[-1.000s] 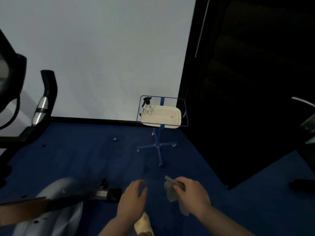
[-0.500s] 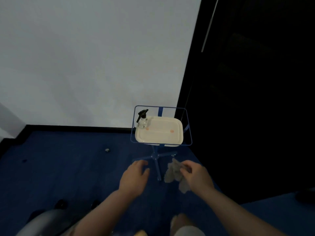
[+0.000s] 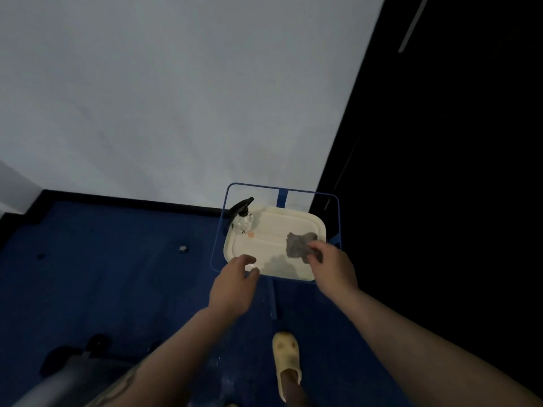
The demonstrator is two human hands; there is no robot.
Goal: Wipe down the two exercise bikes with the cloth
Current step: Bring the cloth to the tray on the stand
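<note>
A blue-framed stand (image 3: 339, 218) carries a cream tray (image 3: 276, 221) against the white wall (image 3: 176, 98); the blue carpet (image 3: 102, 274) spreads below the tray, with a pale slipper (image 3: 286, 359) on it nearer the viewer. The left hand (image 3: 233, 286) hovers loosely spread at the tray's near-left edge, gripping nothing; the right hand (image 3: 333, 267) pinches the grey cloth (image 3: 298, 243) over the tray's right part; a clear spray bottle (image 3: 243, 218) stands in the tray's far-left corner.

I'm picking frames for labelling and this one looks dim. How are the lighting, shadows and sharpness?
Head view: dim and bluish, the right side almost black. The hands cast a soft shadow on the white tray. The grey cloth in the right hand and the spray bottle read clearly; wide-angle bending tilts the wall edges.
</note>
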